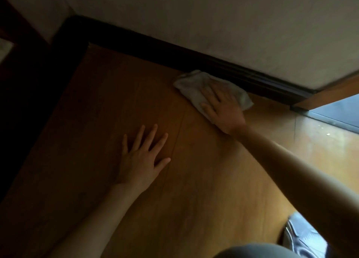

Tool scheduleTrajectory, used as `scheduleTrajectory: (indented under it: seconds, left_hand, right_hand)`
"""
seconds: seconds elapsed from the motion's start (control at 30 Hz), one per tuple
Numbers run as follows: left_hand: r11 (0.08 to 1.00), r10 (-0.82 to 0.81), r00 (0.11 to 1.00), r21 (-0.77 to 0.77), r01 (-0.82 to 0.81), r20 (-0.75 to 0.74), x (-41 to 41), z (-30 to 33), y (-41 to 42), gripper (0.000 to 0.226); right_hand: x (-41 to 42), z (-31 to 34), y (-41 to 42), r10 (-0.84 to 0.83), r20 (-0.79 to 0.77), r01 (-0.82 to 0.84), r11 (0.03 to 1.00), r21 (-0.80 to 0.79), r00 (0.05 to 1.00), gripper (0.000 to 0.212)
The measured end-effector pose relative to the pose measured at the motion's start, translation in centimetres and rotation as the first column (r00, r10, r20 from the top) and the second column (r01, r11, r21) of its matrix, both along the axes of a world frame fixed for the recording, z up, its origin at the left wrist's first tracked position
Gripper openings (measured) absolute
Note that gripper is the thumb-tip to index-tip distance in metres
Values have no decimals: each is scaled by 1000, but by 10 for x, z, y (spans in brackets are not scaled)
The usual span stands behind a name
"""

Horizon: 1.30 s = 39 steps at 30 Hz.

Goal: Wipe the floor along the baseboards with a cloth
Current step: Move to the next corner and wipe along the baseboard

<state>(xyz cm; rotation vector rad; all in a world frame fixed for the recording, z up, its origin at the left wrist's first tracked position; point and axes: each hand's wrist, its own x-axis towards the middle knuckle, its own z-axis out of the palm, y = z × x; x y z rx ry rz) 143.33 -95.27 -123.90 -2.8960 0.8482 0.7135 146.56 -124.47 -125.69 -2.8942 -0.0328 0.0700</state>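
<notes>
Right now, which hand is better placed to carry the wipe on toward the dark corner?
Right. The right hand lies flat on the cloth, which sits against the baseboard. The left hand is spread on the bare floor, away from the wall, apparently bracing.

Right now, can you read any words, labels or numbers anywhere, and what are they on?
None can be read.
The cloth under the right hand shows no print.
The floor, baseboard and wall carry no writing.
The left hand lies flat on bare floor.
The dark shiny thing at lower right is too blurred to tell.
</notes>
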Motion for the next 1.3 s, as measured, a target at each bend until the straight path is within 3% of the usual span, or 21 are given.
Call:
scheduleTrajectory:
  seconds: [0.13,0.33,0.43,0.5,0.73,0.97,1.1,1.2,1.3]
  left_hand:
    - [999,21,1000,-28,-20,19,-3,-3,0,70]
    - [1000,4,1000,21,-4,1,-1,0,-1,68]
    - [1000,10,1000,4,-10,-16,0,0,0,68]
    - [1000,3,1000,5,-3,-10,-1,0,0,67]
    - [1000,15,1000,-15,-15,13,-3,-2,1,67]
    - [1000,16,1000,-7,-16,11,-1,-3,0,66]
    - [1000,8,1000,-8,-8,5,-2,-1,0,67]
    - [1000,11,1000,-15,-11,9,-2,-4,1,67]
    - [999,30,999,-42,-29,29,-4,-7,1,67]
  right_hand:
    - [-56,12,-41,-146,-60,146,989,-8,987,55]
    - [72,-9,61,239,5,-238,966,-100,971,61]
    - [112,-4,103,303,-65,-308,947,-88,951,61]
    - [95,-5,86,326,-46,-328,942,-64,944,63]
    - [-44,5,-42,-11,-90,7,999,-45,996,71]
    - [92,-11,76,284,-25,-286,957,-58,958,74]
    - [86,-9,71,318,-47,-318,948,0,947,65]
    - [31,-2,2,247,-13,-248,968,-49,969,62]
    - [-27,13,-36,64,-96,-66,998,-22,993,68]
